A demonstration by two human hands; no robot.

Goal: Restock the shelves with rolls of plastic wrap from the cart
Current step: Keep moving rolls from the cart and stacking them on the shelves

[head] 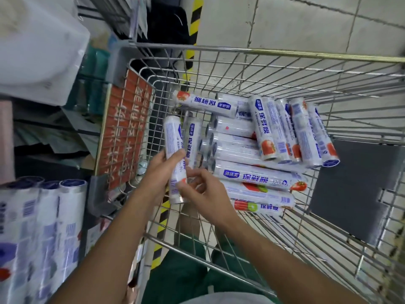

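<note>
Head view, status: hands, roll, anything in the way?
Left hand and right hand grip one roll, at left side of cart. Pile of rolls lying in cart. Nothing seen blocking the lift.

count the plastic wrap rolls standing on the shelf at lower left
3, upright side by side: left roll, middle roll, right roll, nearest the cart. More may be hidden past the frame edge.

Head view, steeply down, close over cart (263,51)
</note>
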